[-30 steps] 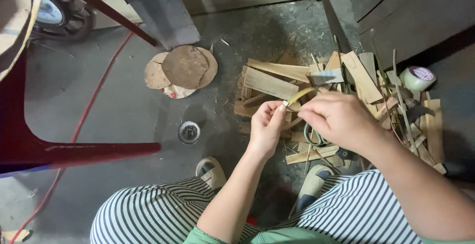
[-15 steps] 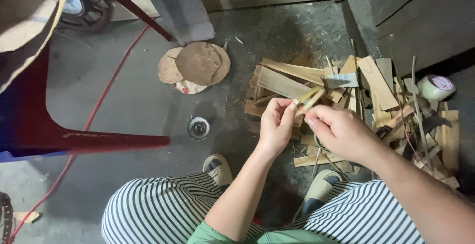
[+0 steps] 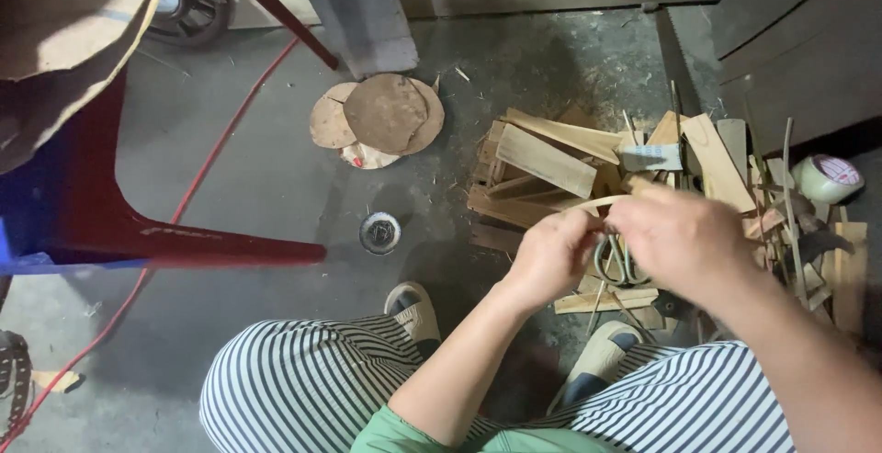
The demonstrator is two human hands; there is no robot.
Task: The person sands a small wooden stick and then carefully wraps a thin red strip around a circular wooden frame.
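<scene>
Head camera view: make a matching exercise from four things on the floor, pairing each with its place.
Things:
1. roll of tape
2. round cardboard discs
3. scissors
4. thin strip

Places:
A. held between the left hand and right hand
B. on the floor directly below the hands
C. at the right edge of the wood scraps
D. on bare concrete to the left of the wood scraps

Pairs: 1-C, 2-D, 3-B, 4-A
</scene>
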